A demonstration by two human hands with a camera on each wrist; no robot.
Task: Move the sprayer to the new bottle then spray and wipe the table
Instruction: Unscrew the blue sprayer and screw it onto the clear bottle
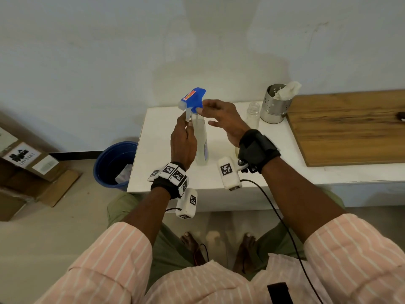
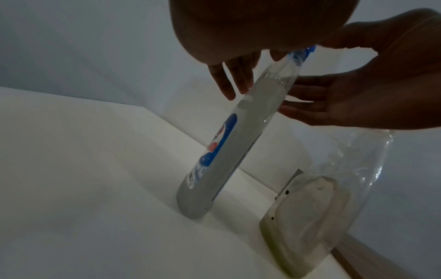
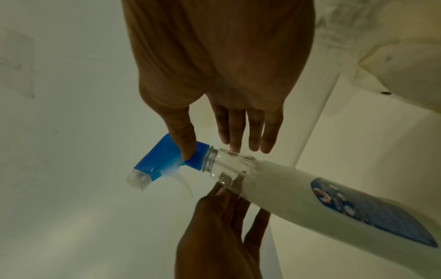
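A bottle of cloudy liquid with a blue label stands on the white table. The blue sprayer with a clear trigger sits at its mouth. In the right wrist view the neck threads show bare below the sprayer collar. My right hand pinches that collar between thumb and forefinger, its other fingers spread out. My left hand holds the bottle at the neck just under the trigger. In the left wrist view the bottle stands between both hands.
An empty clear bottle stands right of my hands, next to a perforated steel holder with a white cloth in it. A wooden board covers the table's right part. A blue bin and cardboard boxes stand on the floor at the left.
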